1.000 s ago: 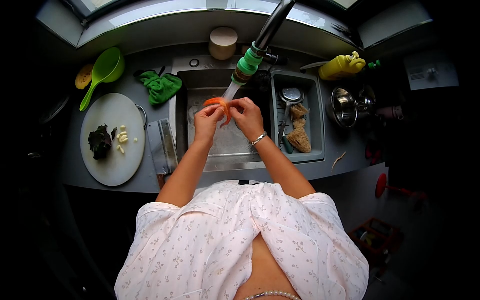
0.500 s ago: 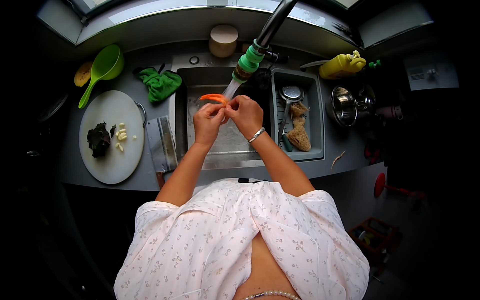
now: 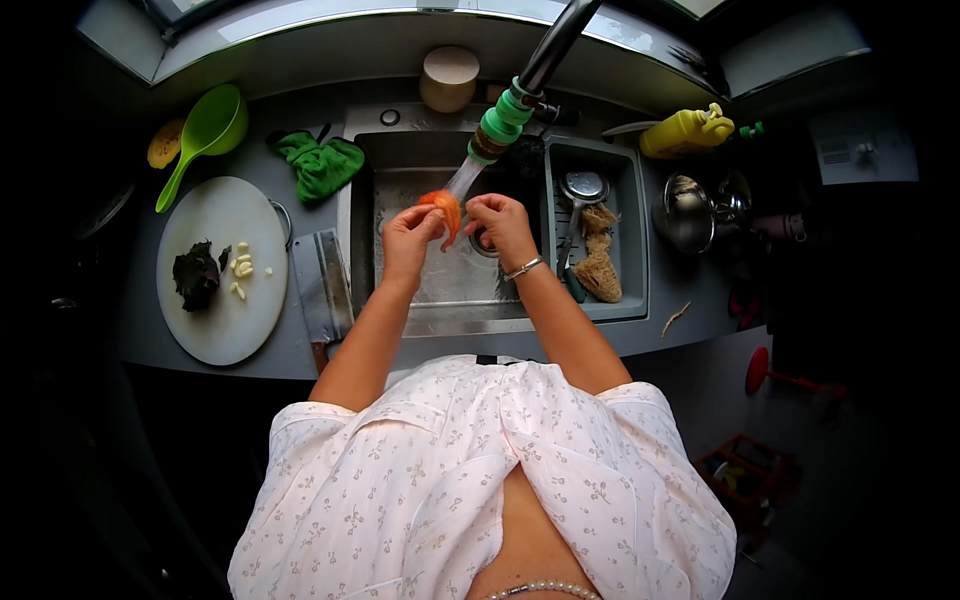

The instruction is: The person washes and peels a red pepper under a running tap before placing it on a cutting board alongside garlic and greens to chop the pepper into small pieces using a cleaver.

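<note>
Over the sink [image 3: 440, 290], my left hand [image 3: 408, 240] pinches a limp orange-red pepper [image 3: 446, 212] between thumb and fingertips. The pepper hangs down in a curve under the water stream from the faucet [image 3: 503, 120], and looks split open. Just to the right, my right hand [image 3: 503, 230] is apart from the pepper, its fingers bent and the thumb separate, with nothing visible in it. A bracelet is on the right wrist. Behind that hand the sink drain partly shows.
Left of the sink lie a cleaver [image 3: 324, 285], a round cutting board [image 3: 225, 325] with garlic cloves and dark leaves, a green cloth [image 3: 322, 165] and a green ladle [image 3: 215, 125]. At right, a side basin [image 3: 625, 290] holds scrubbers and a strainer; metal bowls [image 3: 688, 215] stand beyond.
My right hand has let go of the pepper and moved slightly right and down. The pepper, earlier stretched sideways between both hands, now droops from my left hand.
</note>
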`<state>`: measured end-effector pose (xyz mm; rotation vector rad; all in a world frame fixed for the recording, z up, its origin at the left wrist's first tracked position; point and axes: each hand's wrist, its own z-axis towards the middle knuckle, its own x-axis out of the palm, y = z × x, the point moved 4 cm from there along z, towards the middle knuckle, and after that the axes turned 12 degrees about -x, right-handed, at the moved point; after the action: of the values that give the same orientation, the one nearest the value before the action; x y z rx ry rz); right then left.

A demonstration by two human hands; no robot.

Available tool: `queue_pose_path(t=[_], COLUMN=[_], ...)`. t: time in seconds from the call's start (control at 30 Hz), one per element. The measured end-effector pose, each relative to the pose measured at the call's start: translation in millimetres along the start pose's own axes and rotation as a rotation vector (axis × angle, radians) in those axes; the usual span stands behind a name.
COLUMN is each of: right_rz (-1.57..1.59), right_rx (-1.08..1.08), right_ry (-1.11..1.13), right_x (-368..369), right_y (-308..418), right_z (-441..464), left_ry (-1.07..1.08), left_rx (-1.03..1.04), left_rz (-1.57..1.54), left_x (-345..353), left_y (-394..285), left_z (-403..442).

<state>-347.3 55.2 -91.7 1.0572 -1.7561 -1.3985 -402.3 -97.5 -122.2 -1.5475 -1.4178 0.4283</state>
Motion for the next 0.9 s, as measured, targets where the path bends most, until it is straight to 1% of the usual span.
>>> queue_pose_path(t=[0.07, 0.13, 0.27, 0.33, 0.37, 0.43, 0.47, 0.53, 0.57, 0.63, 0.67, 0.73, 0.87, 0.9], right_rz=[0.037, -0.269, -0.365, -0.263, -0.264, -0.058, -0.057, 0.047, 0.047, 0.074, 0.072, 0.002, -0.016, -0.102], right_rx=[0.011, -0.233, -0.315, -0.226, -0.226, -0.227, -0.229, -0.145, -0.144, -0.125, -0.124, -0.108, -0.095, -0.186], right_ry=[-0.015, -0.042, -0.034, 0.018, 0.015, 0.044, 0.044, 0.060, 0.065, 0.082, 0.083, 0.044, 0.003, -0.004], right_x=[-5.7, -13.7, -19.1, -10.9, -7.3, 3.6, 1.9, 3.7, 4.6, 4.9, 5.3, 5.8, 6.9, 7.5], right_y=[-7.9, -6.5, -3.5, 8.6, 3.8, -4.8, -6.8, -4.3, -5.4, -10.4, -12.8, -15.7, -16.8, -13.9], right_z=[0.9, 1.9, 2.6, 0.4, 3.5, 10.3, 11.3, 10.8, 11.0, 11.7, 11.5, 10.0, 5.7, 5.4], left_ry=[-0.019, -0.034, -0.035, -0.036, -0.033, 0.036, 0.037, 0.077, 0.073, 0.133, 0.133, 0.157, 0.153, 0.160], left_rx=[0.000, 0.003, 0.015, 0.031, 0.030, 0.064, 0.065, 0.059, 0.060, -0.159, -0.159, -0.305, -0.357, -0.341], left_rz=[-0.003, -0.016, -0.001, 0.046, 0.047, 0.079, 0.079, 0.103, 0.101, -0.047, -0.048, -0.267, -0.329, -0.334], left_x=[-3.0, -4.6, -5.2, -1.2, 0.6, 6.0, 6.7, 7.9, 6.3, 8.4, 7.6, 5.8, 5.9, 6.1], left_y=[2.1, 1.2, 2.2, 1.8, 2.6, 2.7, 2.9, 2.6, 1.9, 4.3, 3.6, 7.4, 11.0, 11.5], left_z=[3.2, 3.4, 4.4, 1.9, 0.8, -2.1, -2.7, -4.1, -4.3, -4.0, -3.3, -1.3, 0.1, 0.7])
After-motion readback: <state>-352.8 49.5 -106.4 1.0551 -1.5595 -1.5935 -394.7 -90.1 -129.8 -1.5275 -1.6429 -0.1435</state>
